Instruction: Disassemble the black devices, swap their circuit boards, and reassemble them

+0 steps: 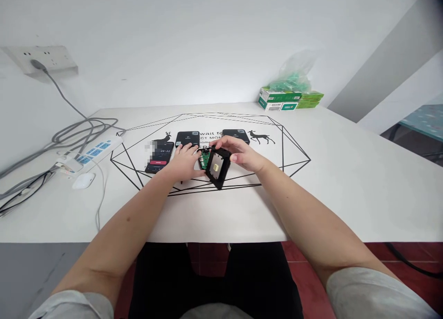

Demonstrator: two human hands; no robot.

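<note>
"Handling the black case (225,171) seems the step?"

"Yes: tilted mid-desk, pinched by the right hand (244,155). The left hand (187,164) spreads beside the green board (205,159); touching, I can't tell."

"Next move?"

"Likely calls for a steady grip."

White wall (194,42), red floor (313,273) — tiled

Your left hand (186,163) and the black housing (223,172) hide part of the green circuit board (205,159), and the smartphone (162,156) has its left edge pixelated.
</note>
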